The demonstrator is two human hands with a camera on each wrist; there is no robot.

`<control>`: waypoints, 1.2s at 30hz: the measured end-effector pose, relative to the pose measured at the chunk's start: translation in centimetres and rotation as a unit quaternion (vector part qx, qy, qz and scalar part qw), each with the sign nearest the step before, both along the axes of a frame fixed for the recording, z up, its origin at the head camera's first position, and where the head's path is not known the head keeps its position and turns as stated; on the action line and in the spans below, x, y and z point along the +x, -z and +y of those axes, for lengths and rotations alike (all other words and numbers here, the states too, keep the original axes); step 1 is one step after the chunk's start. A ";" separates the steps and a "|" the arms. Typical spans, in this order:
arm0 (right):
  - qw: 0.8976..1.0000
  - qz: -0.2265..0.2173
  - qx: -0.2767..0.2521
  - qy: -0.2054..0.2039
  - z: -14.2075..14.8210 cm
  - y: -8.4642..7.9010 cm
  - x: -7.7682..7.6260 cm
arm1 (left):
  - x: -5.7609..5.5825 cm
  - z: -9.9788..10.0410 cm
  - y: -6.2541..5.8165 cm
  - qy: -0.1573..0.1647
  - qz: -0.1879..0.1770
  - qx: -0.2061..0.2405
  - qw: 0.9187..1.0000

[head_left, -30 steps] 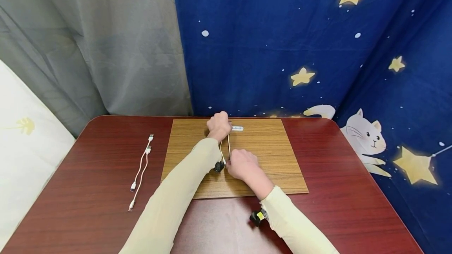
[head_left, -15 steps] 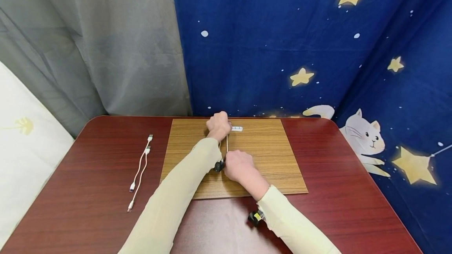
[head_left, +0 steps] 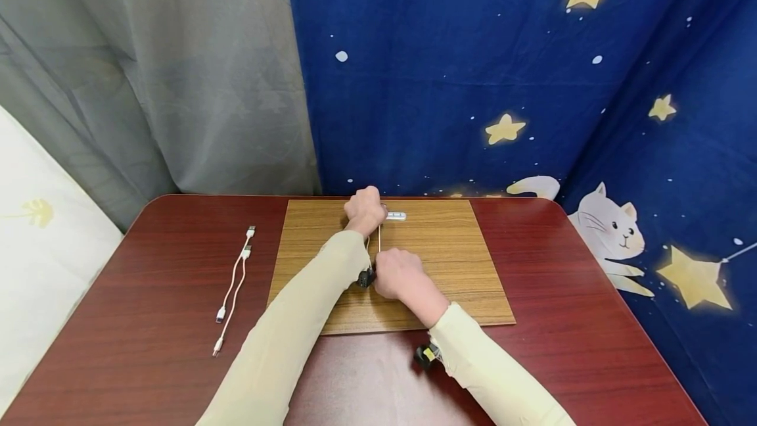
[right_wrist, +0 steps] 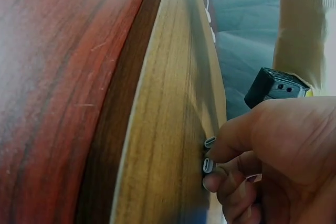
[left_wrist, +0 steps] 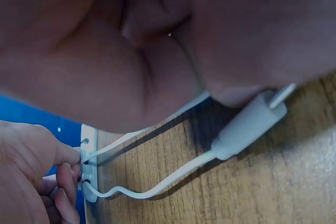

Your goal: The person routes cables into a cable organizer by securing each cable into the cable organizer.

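Observation:
At the back edge of a wooden board (head_left: 449,268), my left hand (head_left: 365,209) grips the left end of a white cable organizer (head_left: 397,216), thumb and fingers curled at its slots. Two white charging cables run from it toward me in the left wrist view. My right hand (head_left: 400,273), lower on the board, pinches the plug (right_wrist: 208,166) of one cable between thumb and finger. Beside it hangs the other cable's plug (left_wrist: 249,127), its metal tip pointing away from the organizer. In the head view both plugs are hidden behind the right hand.
Two more white USB cables (head_left: 236,275) lie on the red-brown table (head_left: 148,301), left of the board. Small black cameras (head_left: 366,277) are strapped to both wrists. Grey and blue star-patterned curtains (head_left: 426,71) hang behind the table.
My right hand has shifted slightly left, and the free plug beside it is now covered in the head view. The left hand stays at the organizer.

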State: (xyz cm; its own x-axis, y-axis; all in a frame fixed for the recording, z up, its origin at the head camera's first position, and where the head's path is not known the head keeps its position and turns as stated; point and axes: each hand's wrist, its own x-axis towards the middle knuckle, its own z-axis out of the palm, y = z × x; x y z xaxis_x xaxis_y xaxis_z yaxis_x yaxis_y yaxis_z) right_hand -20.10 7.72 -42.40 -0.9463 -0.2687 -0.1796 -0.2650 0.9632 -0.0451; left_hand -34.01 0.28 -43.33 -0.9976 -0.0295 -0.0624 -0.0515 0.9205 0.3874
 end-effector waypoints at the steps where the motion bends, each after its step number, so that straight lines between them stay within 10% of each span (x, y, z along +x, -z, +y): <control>1: 1.000 -0.002 0.001 0.000 0.0 0.0 0.0 | -0.1 0.0 0.0 -0.001 -0.001 0.000 1.000; 36: 0.999 -0.022 -0.033 0.011 0.8 0.1 -0.2 | -1.1 -0.8 0.0 -0.053 -0.039 0.073 0.995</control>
State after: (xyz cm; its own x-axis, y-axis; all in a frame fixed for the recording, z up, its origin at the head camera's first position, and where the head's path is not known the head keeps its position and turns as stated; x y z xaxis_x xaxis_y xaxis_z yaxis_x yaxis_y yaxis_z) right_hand -20.35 8.50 -42.52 -0.9436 -0.2615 -0.2031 -0.2411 0.9631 -0.1198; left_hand -35.08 -0.53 -43.33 -0.9813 -0.1194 -0.1507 -0.1804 0.8426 0.5074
